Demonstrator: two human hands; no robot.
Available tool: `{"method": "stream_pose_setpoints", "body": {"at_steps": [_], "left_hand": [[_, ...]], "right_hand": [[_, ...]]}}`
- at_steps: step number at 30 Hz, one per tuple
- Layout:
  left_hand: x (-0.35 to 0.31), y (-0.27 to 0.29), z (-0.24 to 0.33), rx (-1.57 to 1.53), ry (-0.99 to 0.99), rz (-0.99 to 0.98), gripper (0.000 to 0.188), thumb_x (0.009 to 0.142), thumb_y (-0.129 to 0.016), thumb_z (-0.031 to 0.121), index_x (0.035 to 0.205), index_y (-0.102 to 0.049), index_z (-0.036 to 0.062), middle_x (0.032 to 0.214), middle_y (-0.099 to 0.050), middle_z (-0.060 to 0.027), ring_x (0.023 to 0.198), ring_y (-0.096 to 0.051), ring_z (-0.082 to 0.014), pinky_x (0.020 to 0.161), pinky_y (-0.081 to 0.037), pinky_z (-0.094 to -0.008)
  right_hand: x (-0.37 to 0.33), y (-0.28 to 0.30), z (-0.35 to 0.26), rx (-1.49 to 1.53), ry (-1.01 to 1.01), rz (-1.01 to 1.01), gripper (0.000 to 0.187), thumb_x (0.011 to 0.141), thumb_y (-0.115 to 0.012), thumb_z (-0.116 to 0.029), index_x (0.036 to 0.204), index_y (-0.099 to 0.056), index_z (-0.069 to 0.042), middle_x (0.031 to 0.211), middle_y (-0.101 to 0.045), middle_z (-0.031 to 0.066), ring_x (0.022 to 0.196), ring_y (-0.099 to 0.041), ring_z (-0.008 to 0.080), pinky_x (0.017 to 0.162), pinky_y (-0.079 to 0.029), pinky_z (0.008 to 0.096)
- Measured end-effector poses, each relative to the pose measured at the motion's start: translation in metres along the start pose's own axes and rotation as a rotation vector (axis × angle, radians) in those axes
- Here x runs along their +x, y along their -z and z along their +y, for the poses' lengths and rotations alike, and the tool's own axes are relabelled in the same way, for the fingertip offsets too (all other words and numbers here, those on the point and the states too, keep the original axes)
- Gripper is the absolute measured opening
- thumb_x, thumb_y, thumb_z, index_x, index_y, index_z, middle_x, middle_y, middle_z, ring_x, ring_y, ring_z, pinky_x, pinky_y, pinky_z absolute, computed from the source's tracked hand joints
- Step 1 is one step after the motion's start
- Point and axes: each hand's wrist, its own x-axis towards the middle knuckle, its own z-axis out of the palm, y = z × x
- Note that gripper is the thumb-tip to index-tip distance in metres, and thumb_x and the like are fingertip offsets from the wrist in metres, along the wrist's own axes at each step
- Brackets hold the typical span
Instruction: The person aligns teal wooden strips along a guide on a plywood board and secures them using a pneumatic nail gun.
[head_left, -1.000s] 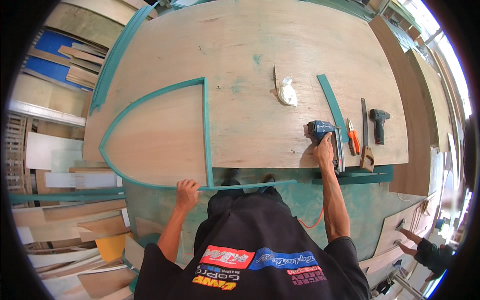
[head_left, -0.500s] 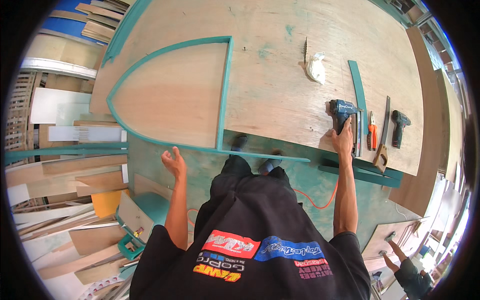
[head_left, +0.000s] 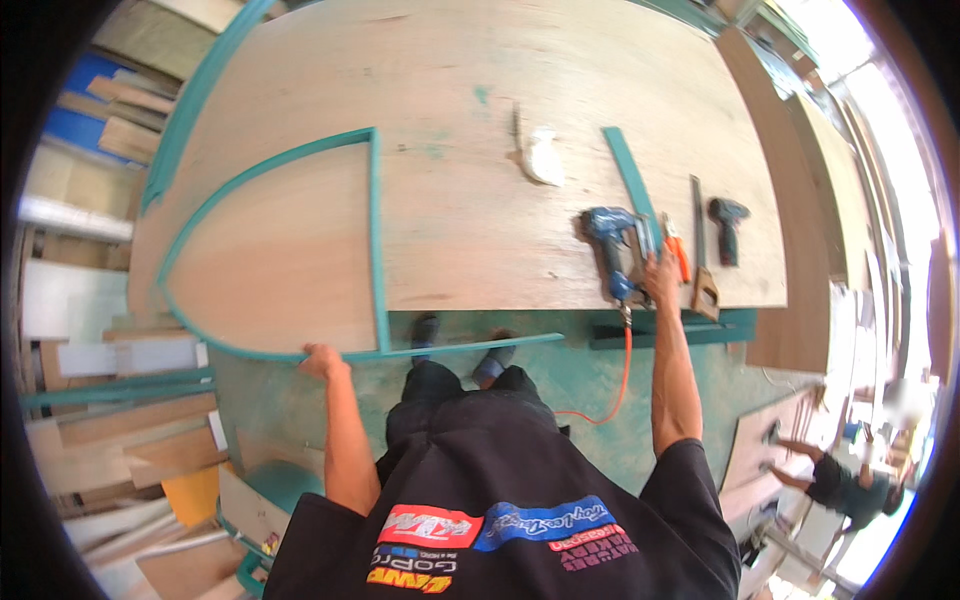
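A teal-painted wooden arched frame point(head_left: 379, 240) lies flat on a plywood-topped table point(head_left: 470, 250), its pointed end to the left and its long lower strip running past the table edge. My left hand point(head_left: 326, 362) is closed on this lower strip. My right hand point(head_left: 661, 280) reaches over the table's near edge, between a blue air nail gun point(head_left: 610, 240) and orange-handled pliers point(head_left: 678, 260). Its fingertips are by the pliers' handles and blurred, so their grip is unclear. The nail gun lies on its side, an orange air hose point(head_left: 627, 360) hanging from it.
Right of the pliers lie a handsaw point(head_left: 706, 290) and a cordless drill point(head_left: 729, 230). A teal strip point(head_left: 628, 175) and a white bag point(head_left: 543, 158) rest farther back. Stacked boards point(head_left: 120, 440) fill the left side. Another person point(head_left: 850, 490) is at the lower right.
My right hand has let go of the nail gun and moved right towards the pliers. My left hand has come onto the frame's lower strip. The view has shifted to the right.
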Motion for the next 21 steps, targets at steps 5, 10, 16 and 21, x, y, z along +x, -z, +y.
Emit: {"method": "stream_pose_setpoints", "body": {"at_steps": [5, 10, 16, 21], "left_hand": [[0.069, 0.032, -0.011, 0.102, -0.216, -0.018, 0.054, 0.103, -0.052, 0.030, 0.127, -0.035, -0.0145, 0.121, -0.056, -0.0313, 0.104, -0.062, -0.0389, 0.088, -0.051, -0.0495], [0.096, 0.092, -0.033, 0.263, -0.371, -0.116, 0.050, 0.100, -0.052, 0.030, 0.121, -0.038, -0.0138, 0.115, -0.055, -0.0308, 0.102, -0.060, -0.0402, 0.086, -0.049, -0.0504], [0.045, 0.085, -0.029, 0.286, -0.270, -0.206, 0.059, 0.100, -0.049, 0.032, 0.129, -0.033, -0.0173, 0.127, -0.051, -0.0337, 0.110, -0.058, -0.0435, 0.095, -0.047, -0.0517], [0.114, 0.089, -0.072, 0.341, -0.424, -0.254, 0.056, 0.099, -0.050, 0.029, 0.128, -0.035, -0.0166, 0.128, -0.052, -0.0324, 0.109, -0.059, -0.0418, 0.093, -0.048, -0.0496]], "right_hand": [[0.003, 0.001, -0.034, 0.224, -0.061, -0.202, 0.042, 0.103, -0.045, -0.030, 0.124, -0.063, 0.002, 0.118, -0.064, 0.0262, 0.118, -0.056, 0.0406, 0.104, -0.042, 0.0470], [0.014, 0.002, -0.059, 0.165, -0.093, -0.142, 0.035, 0.097, -0.051, -0.023, 0.125, -0.063, -0.007, 0.104, -0.068, 0.0250, 0.102, -0.063, 0.0440, 0.092, -0.048, 0.0503], [0.034, -0.001, 0.000, 0.064, -0.069, -0.342, 0.045, 0.089, -0.060, -0.017, 0.134, -0.062, -0.015, 0.109, -0.070, 0.0236, 0.099, -0.067, 0.0402, 0.086, -0.051, 0.0475], [0.051, 0.003, 0.004, -0.110, -0.069, -0.364, 0.043, 0.091, -0.065, -0.024, 0.132, -0.061, -0.014, 0.112, -0.068, 0.0243, 0.105, -0.065, 0.0410, 0.089, -0.051, 0.0496]]}}
